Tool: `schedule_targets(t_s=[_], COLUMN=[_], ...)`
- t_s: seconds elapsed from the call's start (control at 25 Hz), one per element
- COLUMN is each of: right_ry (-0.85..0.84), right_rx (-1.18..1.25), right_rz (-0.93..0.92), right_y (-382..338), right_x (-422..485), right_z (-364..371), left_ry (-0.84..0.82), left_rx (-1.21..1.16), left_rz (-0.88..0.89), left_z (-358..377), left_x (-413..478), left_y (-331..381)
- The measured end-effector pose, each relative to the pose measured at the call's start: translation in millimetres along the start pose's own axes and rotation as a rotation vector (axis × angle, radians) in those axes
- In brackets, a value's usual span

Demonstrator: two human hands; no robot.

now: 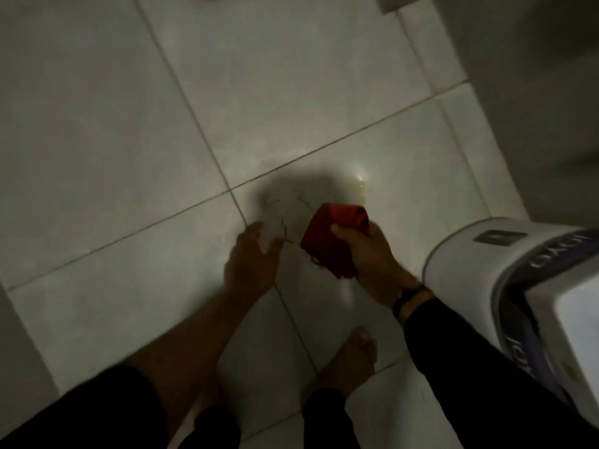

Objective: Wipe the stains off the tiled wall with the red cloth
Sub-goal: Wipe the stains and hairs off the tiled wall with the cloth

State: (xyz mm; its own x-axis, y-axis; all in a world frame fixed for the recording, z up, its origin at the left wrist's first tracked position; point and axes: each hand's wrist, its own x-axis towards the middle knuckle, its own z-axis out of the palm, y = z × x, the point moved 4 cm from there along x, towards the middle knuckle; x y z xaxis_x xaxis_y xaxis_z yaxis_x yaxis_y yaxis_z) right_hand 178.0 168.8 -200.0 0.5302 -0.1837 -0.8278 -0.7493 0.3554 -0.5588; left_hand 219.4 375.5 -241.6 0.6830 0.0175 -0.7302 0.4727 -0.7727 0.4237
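The right hand [366, 251] holds the red cloth [330, 238] bunched into a thick wad, thumb on top and fingers wrapped beneath, a loose corner hanging below the grip. The cloth sits just off the pale tiled surface [113, 140], right beside a cluster of thin dark squiggly stains [285, 215] near a crossing of grout lines. The left hand [252, 257] is spread wide and empty, its fingertips resting on or very near the tile at the left edge of the marks; the blur hides actual contact. A yellowish wet-looking patch [359, 186] glistens just above the cloth.

The cloth looks soft, light and limp, so it should fold to any shape and press flat under the palm. A full-hand hold over the wad's middle, as now, probably gives the firmest rubbing face. The glossy tile may be slick where wet. 1 bare foot [353, 361] shows below, and a white appliance [518, 286] stands at right.
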Motion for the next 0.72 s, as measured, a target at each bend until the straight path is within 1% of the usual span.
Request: schedule_targets(t_s=[0.08,0.12,0.2,0.28,0.36,0.4,0.44,0.48,0.52,0.6,0.64,0.68,0.72], right_ry=[0.042,0.097,0.136,0.089,0.064,0.117,0.179,0.206,0.18,0.01,-0.054,-0.054,-0.002], right_rx=[-0.289,-0.476,-0.911,-1.297,-1.538,-1.594,-1.598,-1.57,-1.549,-1.576,-1.629,-1.678,-1.67], right_rz=[-0.166,-0.297,-0.555,-0.742,-0.884,-0.943,-0.968,-0.974,-1.014,-1.094,-1.075,-1.058,-1.026], right_y=[-2.4,-8.1,3.6,28.4,53.2,60.4,67.8,79.2,97.4,145.7,162.1,162.8,151.1], right_x=[67.2,97.0,154.1,192.3,219.5,232.0,237.3,237.3,229.2,192.0,175.1,173.2,180.6], right_z=[38.0,53.7,88.3,110.8,126.1,136.7,149.1,160.2,166.0,153.5,136.5,116.9,107.3], left_ry=[0.175,0.251,0.359,0.441,0.551,0.586,0.608,0.626,0.636,0.622,0.615,0.616,0.625], left_rx=[0.283,0.374,0.485,0.548,0.549,0.54,0.542,0.551,0.55,0.528,0.518,0.516,0.516], left_rz=[0.025,0.059,0.135,0.221,0.316,0.347,0.367,0.37,0.369,0.377,0.381,0.384,0.383], left_z=[-11.3,-13.7,-7.7,6.4,14.8,17.1,18.7,19.3,19.4,17.6,17.4,18.0,18.6], left_x=[57.7,83.0,129.9,154.8,164.8,170.2,173.2,174.4,173.9,172.7,170.6,169.8,169.7], left_y=[-65.7,-89.1,-132.7,-162.2,-179.1,-184.6,-187.1,-188.4,-189.1,-189.3,-191.3,-191.7,-192.5])
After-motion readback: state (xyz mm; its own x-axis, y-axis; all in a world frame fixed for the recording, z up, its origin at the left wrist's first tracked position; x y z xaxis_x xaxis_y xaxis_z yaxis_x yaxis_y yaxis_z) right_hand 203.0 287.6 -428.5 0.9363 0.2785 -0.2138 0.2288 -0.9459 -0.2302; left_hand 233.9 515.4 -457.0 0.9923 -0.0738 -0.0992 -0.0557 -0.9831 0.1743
